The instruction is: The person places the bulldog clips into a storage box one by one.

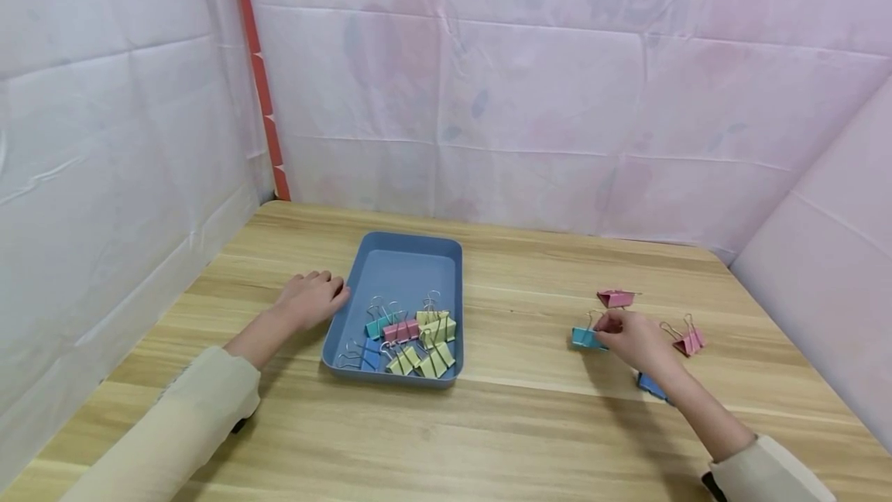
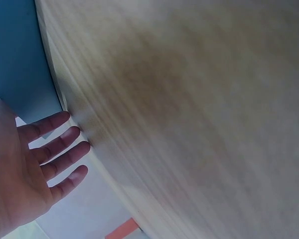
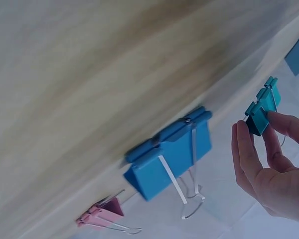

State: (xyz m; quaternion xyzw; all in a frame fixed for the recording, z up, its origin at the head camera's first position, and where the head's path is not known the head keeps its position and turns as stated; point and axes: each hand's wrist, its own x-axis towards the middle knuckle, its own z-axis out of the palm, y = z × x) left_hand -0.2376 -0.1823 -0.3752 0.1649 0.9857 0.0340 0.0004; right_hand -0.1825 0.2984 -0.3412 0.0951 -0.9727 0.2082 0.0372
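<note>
A teal binder clip (image 3: 265,107) is pinched at one end between the thumb and fingers of my right hand (image 1: 630,337), close over the table on the right side. In the right wrist view a blue binder clip (image 3: 172,157) stands nearer the camera; the head view shows it partly covered by my forearm. Two pink binder clips (image 1: 616,298) (image 1: 690,342) lie around that hand. My left hand (image 1: 311,299) rests beside a blue-grey tray (image 1: 407,273), its fingers extended and the thumb side at the tray's left wall.
Inside the tray's near half lie several binder clips: yellow (image 1: 437,361), a teal one (image 1: 379,325), a pink one (image 1: 401,331) and a blue one (image 1: 371,355). White sheeting (image 1: 530,99) hangs behind and along both sides of the wooden table (image 1: 516,409).
</note>
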